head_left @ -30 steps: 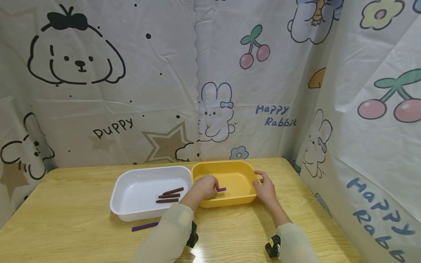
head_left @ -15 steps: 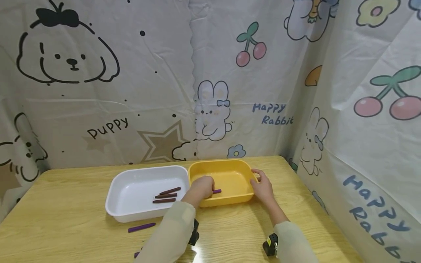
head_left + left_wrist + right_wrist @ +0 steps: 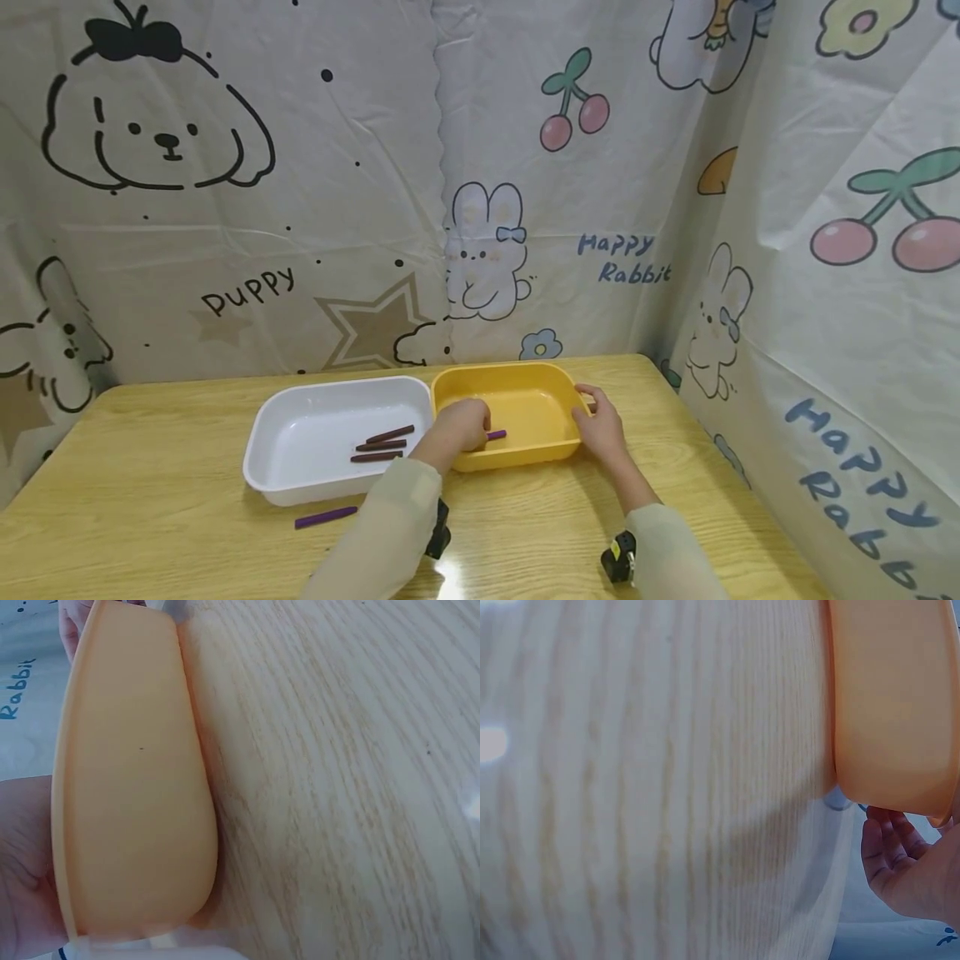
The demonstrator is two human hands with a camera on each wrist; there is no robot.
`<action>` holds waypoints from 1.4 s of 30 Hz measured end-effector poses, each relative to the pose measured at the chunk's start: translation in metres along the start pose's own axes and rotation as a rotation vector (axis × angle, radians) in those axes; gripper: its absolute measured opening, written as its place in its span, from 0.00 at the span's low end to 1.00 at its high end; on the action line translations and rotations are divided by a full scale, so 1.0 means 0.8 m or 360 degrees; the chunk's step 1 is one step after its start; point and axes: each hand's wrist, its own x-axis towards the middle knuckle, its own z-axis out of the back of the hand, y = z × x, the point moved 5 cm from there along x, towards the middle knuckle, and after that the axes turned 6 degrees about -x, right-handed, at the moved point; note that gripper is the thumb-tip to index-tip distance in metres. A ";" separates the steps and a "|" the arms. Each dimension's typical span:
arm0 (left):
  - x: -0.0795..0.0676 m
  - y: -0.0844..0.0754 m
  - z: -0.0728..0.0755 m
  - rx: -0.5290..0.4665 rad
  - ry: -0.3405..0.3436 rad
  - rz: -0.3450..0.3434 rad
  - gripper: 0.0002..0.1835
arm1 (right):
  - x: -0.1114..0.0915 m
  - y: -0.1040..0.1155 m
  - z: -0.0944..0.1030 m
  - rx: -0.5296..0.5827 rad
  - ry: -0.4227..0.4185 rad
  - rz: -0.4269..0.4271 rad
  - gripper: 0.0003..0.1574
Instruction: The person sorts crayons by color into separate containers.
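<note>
In the head view my left hand [image 3: 463, 427] reaches over the near left rim of the yellow tray [image 3: 525, 457], fingers curled round a purple crayon [image 3: 497, 435]. Only the crayon's right end shows; the fingertips are hidden. At the tray's right end my right hand [image 3: 602, 423] grips the rim, thumb on the inner side. The right wrist view has the fingers of that hand [image 3: 907, 855] bent against the tray's outer end wall [image 3: 892, 712]. From the left wrist, the tray's side wall [image 3: 139, 765] stands between the camera and most of my left hand [image 3: 26, 862].
A white tray [image 3: 300, 492] stands against the yellow tray's left side, with several brown crayons [image 3: 378, 457] lying in it. Another purple crayon [image 3: 326, 517] lies on the wooden table [image 3: 187, 517] in front of it. A printed cloth [image 3: 360, 208] hangs behind and at the right.
Both hands keep their places at the yellow tray. The head view has shifted slightly. A purple end beside my left sleeve, seen half a second ago, is now covered.
</note>
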 end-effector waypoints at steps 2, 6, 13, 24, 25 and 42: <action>-0.002 -0.001 0.003 -0.0016 0.0012 -0.0012 0.04 | 0.001 -0.001 0.000 -0.0002 0.0000 0.0000 0.26; -0.007 -0.006 0.009 -0.0073 0.0023 -0.0057 0.07 | 0.002 -0.001 0.001 -0.0003 -0.0001 0.0004 0.26; -0.016 -0.012 0.021 -0.0126 0.0004 -0.0179 0.09 | 0.000 -0.001 0.002 0.0000 -0.0003 0.0020 0.26; -0.057 -0.022 0.052 -0.0255 -0.0070 -0.0397 0.11 | -0.003 0.000 0.001 0.0015 0.0020 0.0012 0.26; -0.060 -0.021 0.054 -0.0266 -0.0079 -0.0405 0.11 | -0.003 0.000 0.001 0.0014 0.0021 0.0010 0.26; -0.130 0.003 0.079 -0.0259 -0.0204 -0.0490 0.09 | -0.003 0.002 0.000 0.0031 0.0029 0.0019 0.26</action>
